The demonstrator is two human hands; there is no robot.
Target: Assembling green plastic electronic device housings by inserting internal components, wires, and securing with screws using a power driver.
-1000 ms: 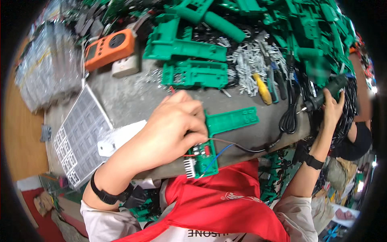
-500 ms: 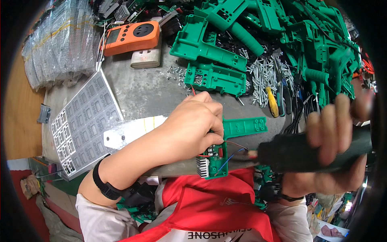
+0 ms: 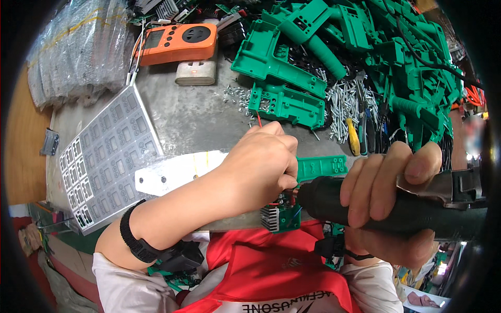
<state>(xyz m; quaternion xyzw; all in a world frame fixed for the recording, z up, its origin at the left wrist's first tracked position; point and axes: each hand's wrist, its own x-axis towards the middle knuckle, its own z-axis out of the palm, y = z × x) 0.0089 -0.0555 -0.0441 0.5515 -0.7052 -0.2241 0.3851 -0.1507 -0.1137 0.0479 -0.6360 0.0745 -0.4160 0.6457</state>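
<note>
My left hand (image 3: 266, 159) is closed over a green plastic housing (image 3: 322, 166) near the table's front edge, fingertips down at its middle. Inside the housing's near end sit a small circuit board and a finned silver heat sink (image 3: 270, 219). A red wire (image 3: 259, 119) sticks up beyond my knuckles. With my right hand (image 3: 378, 193) I grip a black power screwdriver (image 3: 334, 200), lying almost level. Its nose points left at the board, close beside my left fingertips. The bit's contact point is hidden by the fingers and tool.
Green housings (image 3: 284, 101) pile up at the back right, beside loose screws (image 3: 344, 112) and a yellow-handled tool (image 3: 353, 138). An orange meter (image 3: 177, 44) rests near a white socket block (image 3: 195, 72). On the left are a label sheet (image 3: 112, 156) and bubble-wrapped packs (image 3: 78, 57).
My right hand has brought the screwdriver left, its nose now against or close to the board area. My left hand stays on the housing; the whole view has shifted slightly.
</note>
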